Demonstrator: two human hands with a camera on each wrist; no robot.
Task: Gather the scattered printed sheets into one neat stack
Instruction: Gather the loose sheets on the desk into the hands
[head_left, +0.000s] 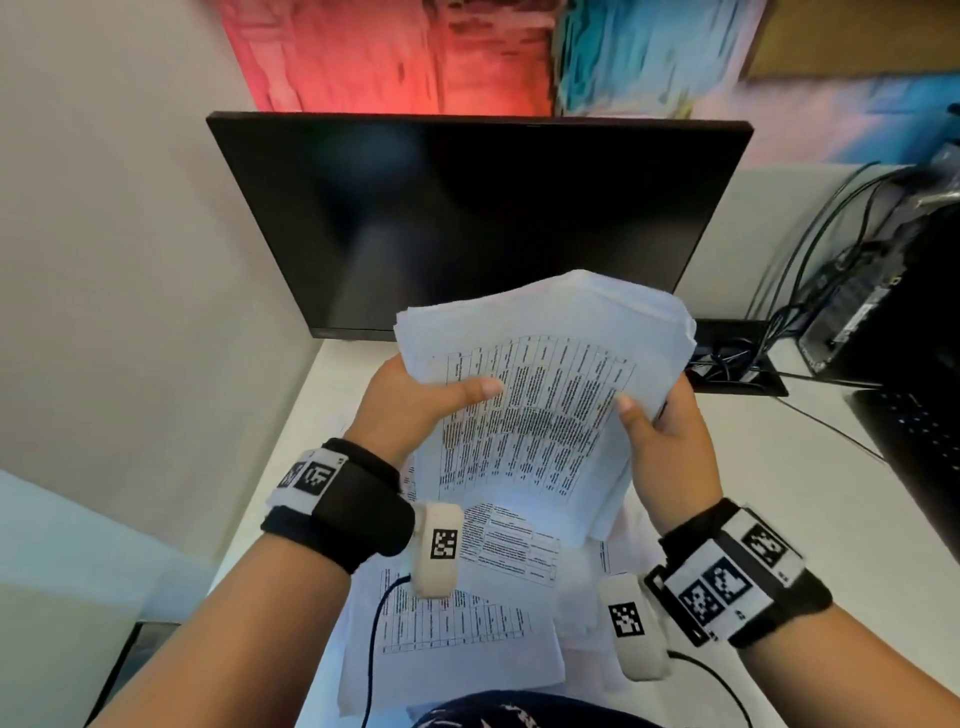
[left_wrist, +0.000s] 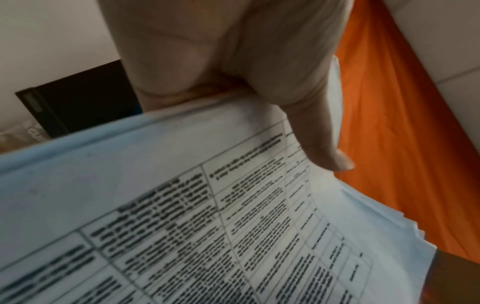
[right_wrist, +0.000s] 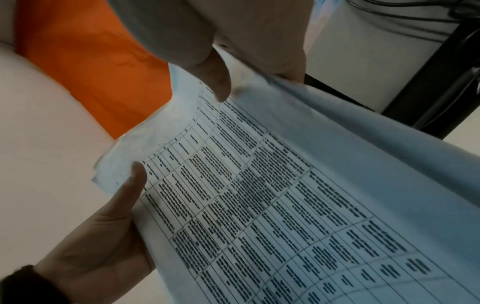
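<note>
At frame centre, head view: a bundle of sheets (head_left: 540, 384) was held off the desk (head_left: 779, 499), tilted toward the dark monitor (head_left: 478, 218).
Left hand (head_left: 415, 410): gripped the bundle's left edge, thumb flat across the printed table, likely to keep pages from sliding.
Bundle edges: fanned and uneven at upper right, so squaring looked unfinished.
Right hand (head_left: 670, 441): clasped the right edge, thumb on top, fingers beneath, probably steadying for alignment.
Lower centre: loose sheets (head_left: 457, 639) lay overlapping on the desk, ungathered.
Right edge: cables (head_left: 831, 249), untouched.
</note>
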